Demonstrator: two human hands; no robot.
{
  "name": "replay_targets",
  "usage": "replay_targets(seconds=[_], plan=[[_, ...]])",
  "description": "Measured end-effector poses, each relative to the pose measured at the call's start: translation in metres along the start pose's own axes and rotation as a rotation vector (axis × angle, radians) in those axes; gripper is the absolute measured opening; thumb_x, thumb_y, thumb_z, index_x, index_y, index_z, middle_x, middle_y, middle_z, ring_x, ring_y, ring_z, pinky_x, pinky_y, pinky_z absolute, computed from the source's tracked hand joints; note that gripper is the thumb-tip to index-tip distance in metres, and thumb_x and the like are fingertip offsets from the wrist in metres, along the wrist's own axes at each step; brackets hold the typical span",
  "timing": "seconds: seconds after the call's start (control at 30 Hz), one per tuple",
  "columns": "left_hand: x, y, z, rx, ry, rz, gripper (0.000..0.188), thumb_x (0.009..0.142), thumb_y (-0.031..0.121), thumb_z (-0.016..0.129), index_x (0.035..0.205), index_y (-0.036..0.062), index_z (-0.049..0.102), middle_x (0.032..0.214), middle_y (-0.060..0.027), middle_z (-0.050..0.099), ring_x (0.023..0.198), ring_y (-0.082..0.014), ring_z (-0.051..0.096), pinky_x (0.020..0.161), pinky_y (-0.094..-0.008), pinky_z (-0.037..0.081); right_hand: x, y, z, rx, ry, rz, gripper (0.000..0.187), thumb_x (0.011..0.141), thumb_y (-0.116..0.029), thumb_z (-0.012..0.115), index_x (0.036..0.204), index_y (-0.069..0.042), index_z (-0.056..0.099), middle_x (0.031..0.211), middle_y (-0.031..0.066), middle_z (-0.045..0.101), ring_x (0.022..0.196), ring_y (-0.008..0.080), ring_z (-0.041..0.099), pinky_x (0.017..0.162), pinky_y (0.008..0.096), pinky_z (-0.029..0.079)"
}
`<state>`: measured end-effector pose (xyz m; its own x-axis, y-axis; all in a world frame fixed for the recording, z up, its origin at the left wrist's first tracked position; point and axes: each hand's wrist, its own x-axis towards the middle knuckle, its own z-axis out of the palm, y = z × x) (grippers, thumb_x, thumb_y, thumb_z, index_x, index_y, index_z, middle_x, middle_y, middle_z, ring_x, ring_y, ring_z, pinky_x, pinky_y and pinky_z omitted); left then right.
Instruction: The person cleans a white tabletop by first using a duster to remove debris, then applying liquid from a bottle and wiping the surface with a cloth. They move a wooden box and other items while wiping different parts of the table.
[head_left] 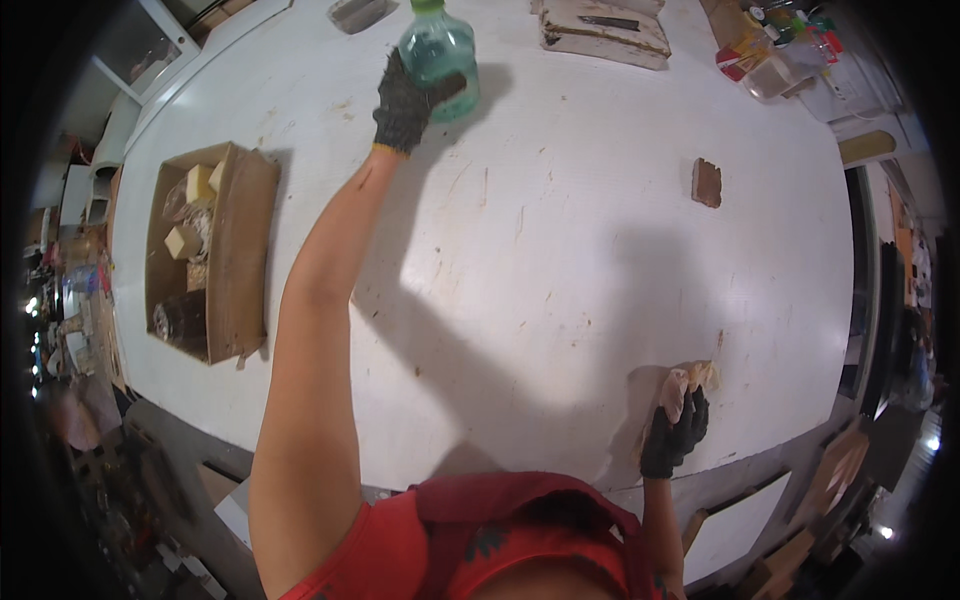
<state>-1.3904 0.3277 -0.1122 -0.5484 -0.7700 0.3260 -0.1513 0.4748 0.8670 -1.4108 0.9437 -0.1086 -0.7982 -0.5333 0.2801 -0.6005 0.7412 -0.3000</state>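
My left hand (405,105), in a dark knitted work glove, reaches to the far side of the white table (560,240). Its fingers are wrapped round a clear greenish plastic bottle (445,50) with a green cap, held upright; liquid seems to be inside. Near the table's front edge on the right, my right hand (677,435), gloved in dark too, is closed on a crumpled pale rag (685,388) against the tabletop. Small brown specks and streaks mark the white surface between my hands.
At the left stands an open cardboard box (245,250) holding yellowish blocks and a dark jar-like thing. A brown block (707,183) lies at the right. Along the far edge are a stained pale slab (605,40), a small clear tray (360,14) and a heap of packages (775,60).
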Motion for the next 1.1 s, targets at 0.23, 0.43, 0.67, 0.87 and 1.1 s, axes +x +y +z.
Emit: replay_targets(seconds=[0.23,0.43,0.67,0.87,1.1], plan=[[-0.173,0.074,-0.052,-0.355,-0.23,-0.224,0.065,0.067,0.018,0.085,0.123,0.0062,0.053,0.112,-0.0066,0.065,0.101,-0.019,0.061,0.09,-0.0345,0.05,0.008,-0.008,0.0,0.11,0.036,0.001,0.048,0.079,-0.016,0.066,0.124,-0.005,0.057,0.129,0.0173,0.054,0.117,0.0388,0.05,0.098,0.046,0.038],[-0.267,0.12,-0.035,-0.911,-0.375,-0.73,0.052,0.071,0.006,0.078,0.117,0.0026,0.056,0.102,-0.0081,0.066,0.089,-0.018,0.064,0.081,-0.0337,0.054,0.008,-0.024,0.004,0.115,0.047,-0.195,0.043,0.078,-0.01,0.066,0.12,-0.005,0.06,0.123,0.0194,0.056,0.11,0.0374,0.055,0.092,0.0446,0.043],[-0.281,0.149,-0.023,-0.703,-0.532,-0.891,0.041,0.072,0.014,0.078,0.108,0.001,0.061,0.096,-0.0084,0.067,0.083,-0.0175,0.064,0.074,-0.0324,0.054,0.006,-0.048,0.004,0.052,-0.003,-0.254,0.045,0.077,-0.021,0.069,0.12,-0.013,0.06,0.121,0.0133,0.056,0.107,0.0311,0.053,0.092,0.0452,0.039],[-0.275,0.142,-0.022,-0.772,-0.558,-0.986,0.036,0.073,0.019,0.078,0.102,0.0014,0.064,0.093,-0.0081,0.067,0.079,-0.0174,0.065,0.073,-0.032,0.054,0.009,-0.047,0.014,0.096,0.031,-0.244,0.042,0.078,-0.018,0.068,0.119,-0.012,0.06,0.118,0.0108,0.058,0.108,0.0287,0.054,0.09,0.044,0.039],[-0.261,0.143,-0.022,-0.84,-0.543,-1.085,0.031,0.077,0.02,0.074,0.1,0.0016,0.066,0.091,-0.0077,0.067,0.078,-0.0169,0.065,0.072,-0.0312,0.054,0.014,-0.047,0.018,0.068,0.01,-0.24,0.044,0.076,-0.016,0.07,0.118,-0.012,0.06,0.116,0.0101,0.059,0.109,0.0274,0.054,0.09,0.0439,0.039]])
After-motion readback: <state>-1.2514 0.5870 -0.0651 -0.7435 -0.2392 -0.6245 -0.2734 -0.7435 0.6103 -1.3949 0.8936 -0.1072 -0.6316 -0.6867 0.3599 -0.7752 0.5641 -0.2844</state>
